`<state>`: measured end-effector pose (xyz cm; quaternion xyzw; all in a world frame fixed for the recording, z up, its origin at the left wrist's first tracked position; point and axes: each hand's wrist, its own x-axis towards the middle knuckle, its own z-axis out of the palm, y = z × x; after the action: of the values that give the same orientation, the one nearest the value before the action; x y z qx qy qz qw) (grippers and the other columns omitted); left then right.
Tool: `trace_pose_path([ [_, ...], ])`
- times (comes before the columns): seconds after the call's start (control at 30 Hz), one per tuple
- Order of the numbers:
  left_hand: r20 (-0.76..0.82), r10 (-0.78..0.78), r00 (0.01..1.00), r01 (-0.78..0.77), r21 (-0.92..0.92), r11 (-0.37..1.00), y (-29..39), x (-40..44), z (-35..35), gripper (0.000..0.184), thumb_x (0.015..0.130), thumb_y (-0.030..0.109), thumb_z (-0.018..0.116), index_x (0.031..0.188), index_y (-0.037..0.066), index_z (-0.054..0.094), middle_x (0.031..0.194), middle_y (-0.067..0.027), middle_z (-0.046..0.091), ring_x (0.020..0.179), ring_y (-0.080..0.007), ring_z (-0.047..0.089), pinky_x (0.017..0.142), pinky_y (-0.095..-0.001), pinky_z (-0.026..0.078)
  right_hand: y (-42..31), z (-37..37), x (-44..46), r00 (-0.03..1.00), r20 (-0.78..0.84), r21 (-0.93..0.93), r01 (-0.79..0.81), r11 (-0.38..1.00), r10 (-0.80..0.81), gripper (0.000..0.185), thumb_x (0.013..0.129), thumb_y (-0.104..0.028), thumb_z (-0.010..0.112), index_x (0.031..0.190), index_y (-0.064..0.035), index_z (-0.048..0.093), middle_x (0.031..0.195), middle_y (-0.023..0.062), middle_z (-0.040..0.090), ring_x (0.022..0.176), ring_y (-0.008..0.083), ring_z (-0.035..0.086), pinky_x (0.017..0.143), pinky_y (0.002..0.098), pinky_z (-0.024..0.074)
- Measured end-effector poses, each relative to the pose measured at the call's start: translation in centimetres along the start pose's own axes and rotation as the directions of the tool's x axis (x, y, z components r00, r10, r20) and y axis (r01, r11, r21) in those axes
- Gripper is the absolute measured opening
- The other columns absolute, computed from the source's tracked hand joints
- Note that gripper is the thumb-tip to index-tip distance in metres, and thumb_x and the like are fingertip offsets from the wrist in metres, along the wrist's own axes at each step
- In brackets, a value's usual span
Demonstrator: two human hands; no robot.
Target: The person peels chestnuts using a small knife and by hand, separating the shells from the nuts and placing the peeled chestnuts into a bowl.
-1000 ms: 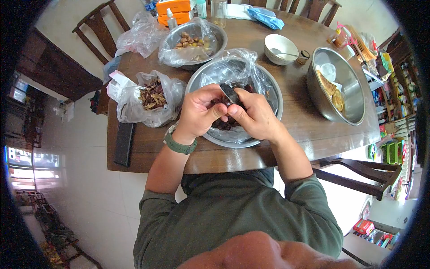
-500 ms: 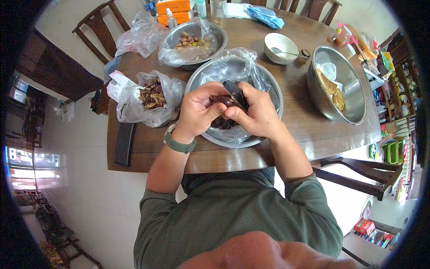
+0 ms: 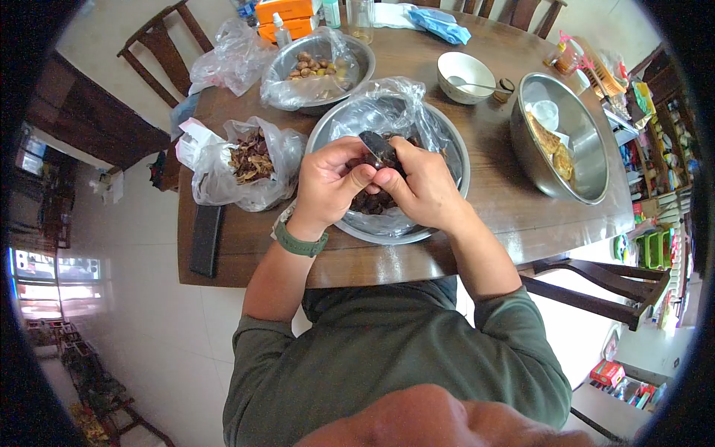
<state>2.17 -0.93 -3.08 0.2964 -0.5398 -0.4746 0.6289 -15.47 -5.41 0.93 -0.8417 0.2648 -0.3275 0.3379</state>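
Note:
My left hand (image 3: 326,180) is closed, its fingers curled round a dark brown chestnut that is mostly hidden. My right hand (image 3: 426,186) grips a small black tool (image 3: 380,151) with a shiny edge, pressed against the chestnut; its exact kind is unclear. Both thumbs nearly meet in front. Beneath the hands stands a steel basin (image 3: 463,167) lined with a clear plastic bag (image 3: 398,93). Dark brown chestnuts (image 3: 372,203) lie inside it, partly covered by my hands.
Behind stands another basin (image 3: 365,82) with brown and yellowish nuts (image 3: 316,65). A bag of brown shells (image 3: 252,158) and a black phone-like slab (image 3: 205,240) lie left. A white bowl (image 3: 465,78) with a spoon and a large steel bowl (image 3: 592,179) stand right.
The black tool has tilted slightly and shifted a little left, and less of the brown chestnut shows between my hands. Both hands otherwise stay over the basin.

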Motion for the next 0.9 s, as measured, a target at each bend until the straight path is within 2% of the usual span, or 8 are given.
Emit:
trace_pose_path([
  [0.23,-0.054,0.039,0.998,-0.034,0.075,0.997,0.0,-0.2,0.4,0.029,0.090,0.018,0.070,0.108,-0.005,0.065,0.102,-0.0066,0.063,0.074,-0.0091,0.062,0.063,-0.0213,0.053,0.0,0.2,0.1,1.000,-0.003,0.076,-0.012,0.997,0.013,0.031,0.093,-0.032,0.062,0.092,-0.0027,0.054,0.073,0.0151,0.067,0.074,0.0386,0.066,0.063,0.0429,0.0501],
  [0.43,-0.100,0.088,0.991,-0.072,0.152,0.986,0.3,-0.1,1.0,0.028,0.090,0.017,0.069,0.105,-0.006,0.065,0.101,-0.0077,0.063,0.074,-0.0103,0.063,0.063,-0.0220,0.054,0.4,0.4,0.1,0.999,-0.022,0.101,-0.037,0.994,0.039,0.031,0.093,-0.032,0.061,0.090,-0.0023,0.056,0.073,0.0193,0.064,0.072,0.0403,0.065,0.062,0.0426,0.0493],
  [0.63,-0.156,0.126,0.980,-0.092,0.210,0.973,0.9,-0.2,1.8,0.026,0.090,0.016,0.070,0.103,-0.006,0.066,0.100,-0.0073,0.063,0.077,-0.0106,0.063,0.065,-0.0226,0.053,0.6,0.5,0.1,0.999,-0.035,0.047,-0.028,0.999,0.029,0.032,0.093,-0.033,0.061,0.089,-0.0016,0.056,0.073,0.0216,0.062,0.072,0.0418,0.064,0.062,0.0431,0.0489],
  [0.73,-0.171,0.208,0.963,-0.133,0.373,0.918,0.4,-0.3,1.5,0.026,0.088,0.015,0.071,0.103,-0.006,0.066,0.099,-0.0076,0.064,0.081,-0.0111,0.062,0.069,-0.0235,0.052,0.2,0.3,0.1,0.999,-0.029,0.077,-0.013,0.997,0.016,0.032,0.093,-0.033,0.061,0.090,-0.0013,0.057,0.073,0.0231,0.061,0.072,0.0432,0.063,0.061,0.0438,0.0483],
  [0.83,-0.177,0.298,0.938,-0.203,0.418,0.886,0.3,0.0,1.6,0.026,0.087,0.014,0.073,0.102,-0.006,0.066,0.100,-0.0079,0.063,0.086,-0.0114,0.062,0.073,-0.0243,0.051,0.6,0.9,0.1,0.998,-0.063,0.105,0.002,0.994,0.004,0.033,0.092,-0.034,0.062,0.090,-0.0014,0.056,0.072,0.0227,0.061,0.071,0.0432,0.063,0.061,0.0442,0.0480],
  [0.9,-0.185,0.262,0.947,-0.192,0.328,0.925,0.3,-0.1,1.6,0.025,0.087,0.013,0.073,0.102,-0.006,0.066,0.101,-0.0079,0.063,0.086,-0.0113,0.062,0.074,-0.0244,0.051,0.9,0.9,0.2,0.997,-0.070,0.060,0.014,0.998,-0.010,0.036,0.090,-0.037,0.064,0.090,-0.0019,0.056,0.071,0.0213,0.061,0.071,0.0424,0.063,0.061,0.0437,0.0479],
])
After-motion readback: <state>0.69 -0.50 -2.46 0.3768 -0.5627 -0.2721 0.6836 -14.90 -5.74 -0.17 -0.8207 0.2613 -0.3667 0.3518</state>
